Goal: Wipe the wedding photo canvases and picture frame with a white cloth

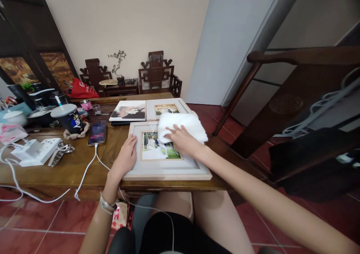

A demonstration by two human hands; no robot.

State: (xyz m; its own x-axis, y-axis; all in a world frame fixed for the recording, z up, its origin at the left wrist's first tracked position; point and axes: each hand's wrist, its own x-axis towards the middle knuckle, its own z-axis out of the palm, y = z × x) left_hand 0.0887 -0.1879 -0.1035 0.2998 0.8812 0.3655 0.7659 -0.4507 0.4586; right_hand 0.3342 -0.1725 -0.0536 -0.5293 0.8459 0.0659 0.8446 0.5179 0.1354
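Note:
A pale picture frame (168,170) lies flat near the front edge of the wooden table, a photo (149,149) of people outdoors in its middle. My left hand (128,154) grips the frame's left side, fingers curled over the border. On the upper right of the frame rests a folded white towel (182,124), which my right hand (182,139) holds against the surface. The towel hides the top right of the photo and that corner of the frame. Behind it lies a second pale picture frame (153,109), partly covered by the towel.
Left of that frame lies a white photo panel (135,108). A charging phone (97,133), a dark drink cup (71,119), a power strip (45,151) and white cables (87,171) occupy the table's left. A wooden chair (278,96) stands at right.

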